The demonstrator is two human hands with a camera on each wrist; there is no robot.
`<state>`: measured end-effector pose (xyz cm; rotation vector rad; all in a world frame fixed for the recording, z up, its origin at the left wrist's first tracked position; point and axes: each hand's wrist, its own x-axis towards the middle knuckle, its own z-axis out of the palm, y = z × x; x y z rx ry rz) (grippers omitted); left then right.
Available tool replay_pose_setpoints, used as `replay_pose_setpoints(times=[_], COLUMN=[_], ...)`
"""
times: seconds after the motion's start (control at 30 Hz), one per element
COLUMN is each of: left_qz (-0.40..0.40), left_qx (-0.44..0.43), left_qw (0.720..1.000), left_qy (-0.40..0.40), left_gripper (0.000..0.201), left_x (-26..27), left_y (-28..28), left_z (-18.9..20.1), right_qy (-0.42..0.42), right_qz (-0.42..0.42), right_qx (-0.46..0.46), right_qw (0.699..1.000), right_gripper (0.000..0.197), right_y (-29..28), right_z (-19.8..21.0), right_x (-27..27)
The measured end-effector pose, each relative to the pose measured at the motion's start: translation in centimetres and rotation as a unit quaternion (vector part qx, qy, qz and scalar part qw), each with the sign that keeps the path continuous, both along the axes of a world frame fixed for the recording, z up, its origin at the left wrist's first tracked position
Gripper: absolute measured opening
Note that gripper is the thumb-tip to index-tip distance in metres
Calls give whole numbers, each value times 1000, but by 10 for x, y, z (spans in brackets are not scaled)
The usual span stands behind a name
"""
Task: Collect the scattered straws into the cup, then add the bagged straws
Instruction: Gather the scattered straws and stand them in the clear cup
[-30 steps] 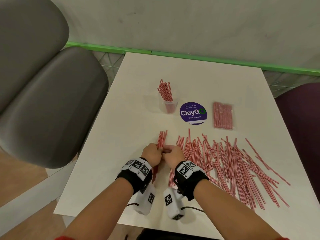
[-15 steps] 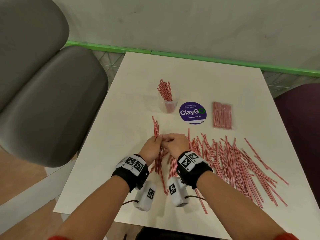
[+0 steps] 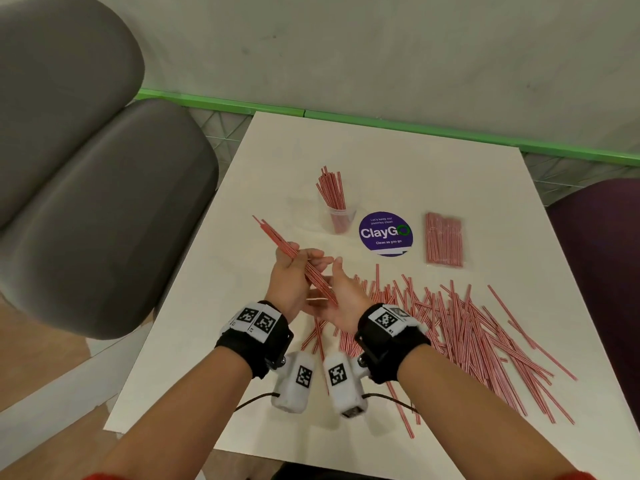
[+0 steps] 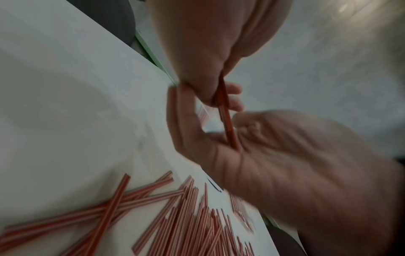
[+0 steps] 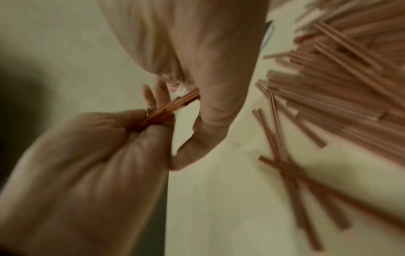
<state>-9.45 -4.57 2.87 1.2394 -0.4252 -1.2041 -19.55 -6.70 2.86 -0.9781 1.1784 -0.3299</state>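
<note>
Holding a small bunch of thin red-and-white striped straws (image 3: 298,261) above the white table (image 3: 242,209), the left hand (image 3: 289,284) curls its fingers round it. The right hand (image 3: 341,299) lies palm up with fingers spread; the bunch's low end seems to touch it, though blur hides this. More loose striped straws (image 3: 467,330) lie scattered by the right wrist. The clear plastic cup (image 3: 341,218) stands further back, well apart from the bagged straws (image 3: 444,239).

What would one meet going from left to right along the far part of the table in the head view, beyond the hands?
Cup with straws standing in it → round purple ClayGo sticker → bag of straws lying flat.
</note>
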Motion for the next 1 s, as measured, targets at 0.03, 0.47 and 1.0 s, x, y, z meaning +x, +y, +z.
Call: replay_pose_setpoints(times=[0.03, 0.47, 1.0], left_qz=[-13, -301, -318], left_qx=[6, 79, 245], left_qw=[1000, 945, 704], left_qy=[14, -98, -586], left_gripper=[14, 21, 18], left_x=[-2, -3, -22], left_y=[2, 21, 39], left_z=[2, -4, -37], right_qy=[-9, 63, 191], right_qz=[2, 50, 83], right_qx=[1, -241, -220], right_qw=[1000, 967, 953], right_gripper=[41, 32, 40], right_y=[-1, -30, -15], right_z=[0, 19, -14], right_x=[2, 11, -31])
